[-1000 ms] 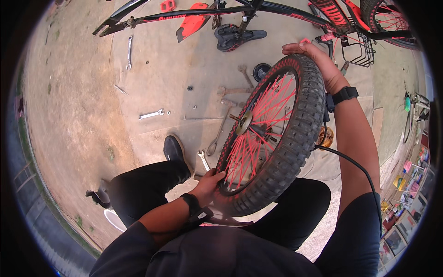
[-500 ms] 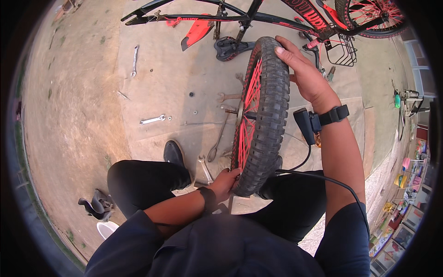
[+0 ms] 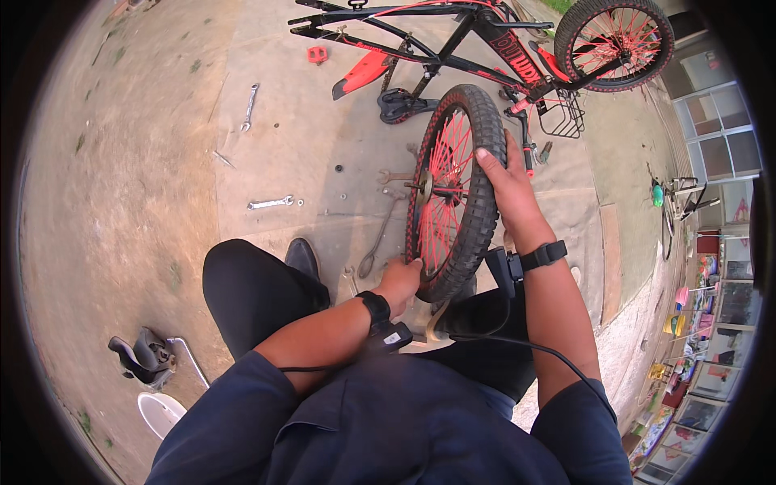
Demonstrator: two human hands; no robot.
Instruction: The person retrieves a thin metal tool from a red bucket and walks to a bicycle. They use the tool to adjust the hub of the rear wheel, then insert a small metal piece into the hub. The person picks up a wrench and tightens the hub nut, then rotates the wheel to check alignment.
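Note:
A bicycle wheel with a black knobby tyre and red spokes stands upright between my knees, its hub side partly facing me. My left hand grips its lower left edge, thumb on the rim side. Around the upper right of the tyre, my right hand is wrapped with the thumb on the near face and the fingers behind. Beyond the wheel lies the black bicycle frame with its other wheel attached. The saddle rests on the ground sheet.
Left of the wheel lie a spanner, another spanner and small nuts. A red pedal is near the frame. At lower left are a black curved piece and a white basin. Shelves with goods line the right.
The wheel has turned so more of its spokes and hub face me, and it sits lower. Both hands keep their hold. My view has shifted, showing more of the bicycle frame.

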